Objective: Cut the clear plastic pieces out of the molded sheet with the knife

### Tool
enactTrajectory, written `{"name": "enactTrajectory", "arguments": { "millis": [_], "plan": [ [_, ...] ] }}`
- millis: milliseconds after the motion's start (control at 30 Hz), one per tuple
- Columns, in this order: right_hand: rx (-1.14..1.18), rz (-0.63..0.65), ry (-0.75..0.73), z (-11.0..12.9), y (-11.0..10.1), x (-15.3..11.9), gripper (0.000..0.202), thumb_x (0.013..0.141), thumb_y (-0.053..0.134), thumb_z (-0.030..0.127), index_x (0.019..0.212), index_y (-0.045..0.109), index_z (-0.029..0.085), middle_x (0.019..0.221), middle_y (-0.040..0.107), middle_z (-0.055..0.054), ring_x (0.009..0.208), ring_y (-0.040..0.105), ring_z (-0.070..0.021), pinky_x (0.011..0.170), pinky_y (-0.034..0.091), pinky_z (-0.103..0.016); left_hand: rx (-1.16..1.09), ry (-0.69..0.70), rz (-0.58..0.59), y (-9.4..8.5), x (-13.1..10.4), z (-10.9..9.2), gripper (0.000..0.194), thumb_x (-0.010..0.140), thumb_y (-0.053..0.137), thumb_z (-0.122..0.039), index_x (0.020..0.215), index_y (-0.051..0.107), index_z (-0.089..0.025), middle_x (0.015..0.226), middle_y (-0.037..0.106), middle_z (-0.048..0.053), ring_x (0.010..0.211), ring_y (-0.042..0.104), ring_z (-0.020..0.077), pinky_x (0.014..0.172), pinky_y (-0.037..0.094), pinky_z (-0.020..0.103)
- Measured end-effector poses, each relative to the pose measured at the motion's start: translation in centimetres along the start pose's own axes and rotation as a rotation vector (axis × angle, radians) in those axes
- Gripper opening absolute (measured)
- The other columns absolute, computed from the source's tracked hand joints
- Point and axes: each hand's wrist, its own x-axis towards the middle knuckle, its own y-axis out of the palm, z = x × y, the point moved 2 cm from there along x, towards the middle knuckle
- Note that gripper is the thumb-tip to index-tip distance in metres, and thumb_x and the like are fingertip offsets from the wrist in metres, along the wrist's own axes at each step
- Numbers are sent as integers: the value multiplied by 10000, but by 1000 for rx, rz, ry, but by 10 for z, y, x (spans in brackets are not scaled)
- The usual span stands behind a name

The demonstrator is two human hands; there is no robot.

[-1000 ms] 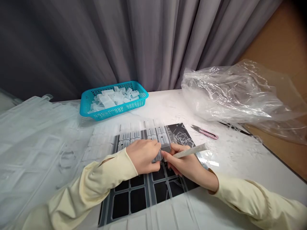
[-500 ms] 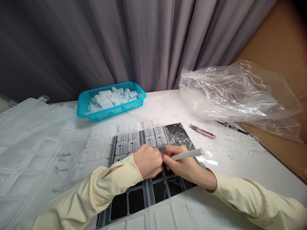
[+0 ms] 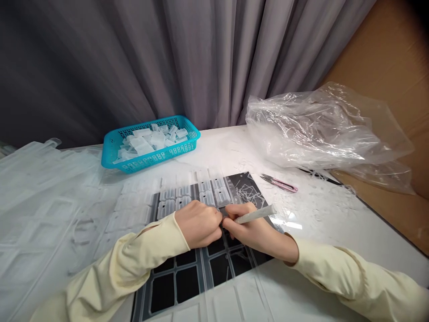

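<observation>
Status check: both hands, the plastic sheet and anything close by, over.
Left hand pressing on plastic sheet. Right hand gripping white knife, tip hidden between hands. Pink snips lie apart, right of the sheet.

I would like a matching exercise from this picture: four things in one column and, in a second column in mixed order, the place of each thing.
Things:
1. turquoise basket
2. pink snips
3. clear plastic bag
4. white-handled tool

Places:
a. in the right hand
b. far right of the table, by the cardboard
c. lying on the table below the bag
d. back left, by the curtain

Pairs: 1-d, 2-c, 3-b, 4-a
</observation>
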Motion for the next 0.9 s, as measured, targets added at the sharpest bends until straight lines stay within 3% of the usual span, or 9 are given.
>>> {"name": "enactTrajectory", "arguments": {
  "millis": [133, 433, 633, 900],
  "plan": [
    [9, 7, -4, 1, 0, 1, 315, 691, 433, 49, 529, 204, 192, 460, 255, 76, 465, 246, -63, 442, 155, -232, -43, -3, 50, -1, 0, 7, 124, 749, 456, -178, 648, 527, -162, 600, 584, 12, 501, 572, 164, 435, 328, 262],
    [37, 5, -18, 1, -2, 2, 309, 704, 432, 72, 515, 222, 196, 448, 313, 71, 455, 287, -62, 425, 204, -211, -200, 74, -16, -5, -3, 19, 173, 773, 381, -165, 633, 481, -180, 587, 532, -10, 477, 502, 127, 448, 285, 257],
    [362, -11, 258, -8, 2, 0, 251, 714, 434, 126, 536, 276, 208, 439, 450, 73, 308, 373, -43, 306, 214, -167, -338, 80, 28, 0, 1, 22, 169, 774, 389, -142, 623, 455, -175, 596, 536, -23, 505, 501, 110, 472, 300, 218],
    [340, -67, 307, -6, 1, -1, 262, 688, 446, 105, 498, 291, 195, 406, 455, 73, 319, 357, -38, 313, 230, -153, -263, 60, 123, -3, -1, 19, 170, 821, 375, -171, 710, 504, -181, 672, 580, -14, 545, 525, 119, 481, 292, 234]
  ]
}}
